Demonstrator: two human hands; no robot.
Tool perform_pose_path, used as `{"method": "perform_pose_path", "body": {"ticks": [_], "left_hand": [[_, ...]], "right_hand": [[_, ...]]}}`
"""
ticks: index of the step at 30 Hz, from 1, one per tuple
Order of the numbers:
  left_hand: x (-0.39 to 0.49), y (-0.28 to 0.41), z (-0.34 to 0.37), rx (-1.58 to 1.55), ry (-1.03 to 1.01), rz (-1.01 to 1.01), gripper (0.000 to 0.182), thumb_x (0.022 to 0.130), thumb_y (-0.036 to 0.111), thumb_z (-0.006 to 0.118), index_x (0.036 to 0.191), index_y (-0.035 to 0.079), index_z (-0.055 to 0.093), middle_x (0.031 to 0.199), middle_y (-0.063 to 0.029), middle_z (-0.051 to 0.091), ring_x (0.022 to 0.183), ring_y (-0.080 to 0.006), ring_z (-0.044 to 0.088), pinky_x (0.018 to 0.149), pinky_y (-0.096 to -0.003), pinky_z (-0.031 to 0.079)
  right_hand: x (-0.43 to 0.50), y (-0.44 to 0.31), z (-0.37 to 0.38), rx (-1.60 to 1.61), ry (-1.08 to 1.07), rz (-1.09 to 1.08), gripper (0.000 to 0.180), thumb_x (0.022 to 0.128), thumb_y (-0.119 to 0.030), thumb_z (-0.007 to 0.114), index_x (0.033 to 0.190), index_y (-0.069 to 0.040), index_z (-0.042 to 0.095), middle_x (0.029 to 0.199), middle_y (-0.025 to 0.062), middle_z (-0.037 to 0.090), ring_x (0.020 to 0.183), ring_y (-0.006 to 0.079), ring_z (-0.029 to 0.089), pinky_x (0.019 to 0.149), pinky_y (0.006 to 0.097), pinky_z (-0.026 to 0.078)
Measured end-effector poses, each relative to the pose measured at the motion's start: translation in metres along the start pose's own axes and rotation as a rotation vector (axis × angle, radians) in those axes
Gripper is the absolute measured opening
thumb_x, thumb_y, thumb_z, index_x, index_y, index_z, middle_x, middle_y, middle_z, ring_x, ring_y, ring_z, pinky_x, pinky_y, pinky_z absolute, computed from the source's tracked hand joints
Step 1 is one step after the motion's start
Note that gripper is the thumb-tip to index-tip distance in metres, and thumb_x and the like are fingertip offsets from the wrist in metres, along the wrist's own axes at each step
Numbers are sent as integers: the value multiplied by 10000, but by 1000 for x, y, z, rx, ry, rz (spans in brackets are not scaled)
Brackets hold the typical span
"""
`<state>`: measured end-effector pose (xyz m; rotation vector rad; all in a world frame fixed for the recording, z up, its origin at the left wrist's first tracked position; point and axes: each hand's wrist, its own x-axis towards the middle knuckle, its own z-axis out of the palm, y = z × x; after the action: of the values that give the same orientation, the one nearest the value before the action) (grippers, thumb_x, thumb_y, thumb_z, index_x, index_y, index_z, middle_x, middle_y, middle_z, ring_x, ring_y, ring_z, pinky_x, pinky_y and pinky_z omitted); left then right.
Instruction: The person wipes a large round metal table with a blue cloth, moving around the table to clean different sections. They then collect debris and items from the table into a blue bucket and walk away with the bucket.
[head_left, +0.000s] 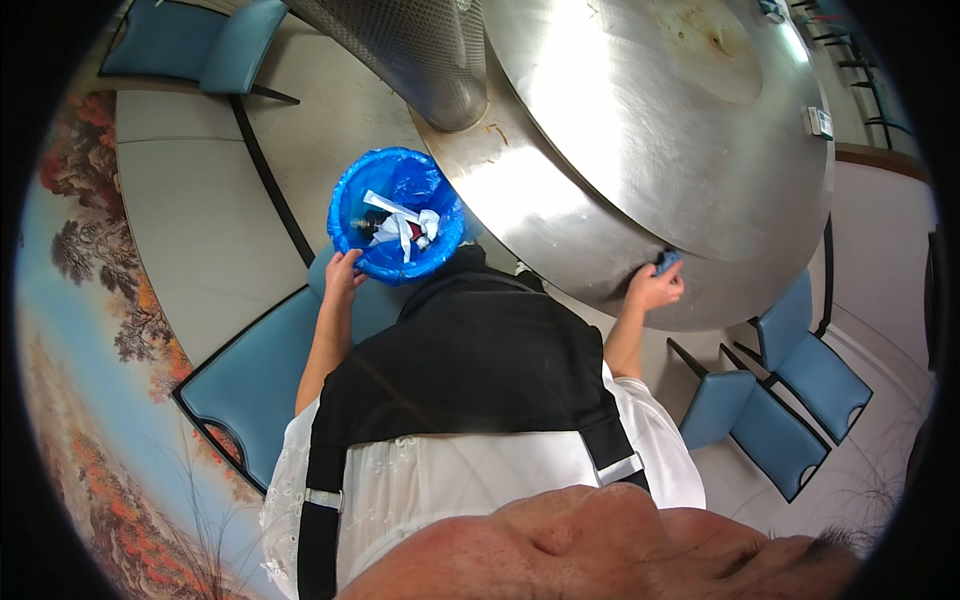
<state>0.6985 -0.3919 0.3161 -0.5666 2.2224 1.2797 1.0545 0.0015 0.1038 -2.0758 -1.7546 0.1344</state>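
Observation:
My left hand (346, 271) grips the near rim of a waste bin (341, 199) lined with a blue plastic bag. Crumpled white tissues (394, 227), a white paper strip (390, 204) and some dark and red scraps lie inside it. The bin is held up beside the edge of a round stainless steel table (517, 217). Over on the right, my right hand (657, 287) presses a blue cloth (667, 260) onto the table's outer rim, close to the raised round turntable (622, 142). My fingers partly cover the cloth.
Blue padded chairs stand at the left (251, 375), upper left (240, 45) and right (780, 439). A perforated metal tube (442, 67) hangs over the table's far left side. Brown stains (709, 45) mark the turntable's middle. Small boxes (820, 123) sit at its right edge.

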Motion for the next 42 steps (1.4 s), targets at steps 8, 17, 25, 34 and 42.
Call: {"method": "perform_pose_path", "body": {"ticks": [8, 17, 25, 34, 42], "left_hand": [[13, -6, -5, 26, -33, -40, 214, 811, 217, 655, 968, 109, 557, 886, -32, 605, 739, -170, 619, 649, -308, 539], [44, -24, -5, 29, -37, -59, 177, 794, 206, 680, 886, 127, 550, 809, -1, 555, 705, -130, 553, 620, -303, 531], [64, -30, -18, 15, -99, -102, 193, 787, 190, 683, 920, 124, 561, 809, -3, 555, 687, -127, 538, 612, -311, 544], [82, -34, -26, -14, -155, -121, 182, 795, 156, 667, 930, 117, 551, 795, 10, 555, 622, -99, 537, 512, -254, 523], [79, -32, -24, 1, -131, -126, 173, 807, 167, 653, 924, 122, 533, 793, 4, 548, 647, -116, 538, 580, -298, 533]], "right_hand": [[-91, -97, -14, 468, -374, -524, 721, 709, 34, 572, 1401, -27, 379, 1122, 247, 486, 1039, 389, 467, 926, 476, 366], [-147, -286, 0, 487, -333, -155, 369, 724, -9, 658, 1072, -2, 538, 1046, 224, 454, 1037, 390, 419, 869, 500, 338], [-183, -352, 13, 483, -381, -146, 464, 740, -33, 614, 1190, -144, 591, 1162, 179, 489, 1067, 383, 438, 911, 498, 335], [-232, -325, 10, 733, -619, -714, 610, 675, 15, 557, 1237, -217, 603, 1106, 103, 536, 1021, 330, 464, 892, 444, 371], [-271, -304, -26, 955, -911, -1047, 605, 651, 45, 541, 1207, -186, 604, 1066, 101, 542, 1002, 331, 481, 856, 444, 389]]}}
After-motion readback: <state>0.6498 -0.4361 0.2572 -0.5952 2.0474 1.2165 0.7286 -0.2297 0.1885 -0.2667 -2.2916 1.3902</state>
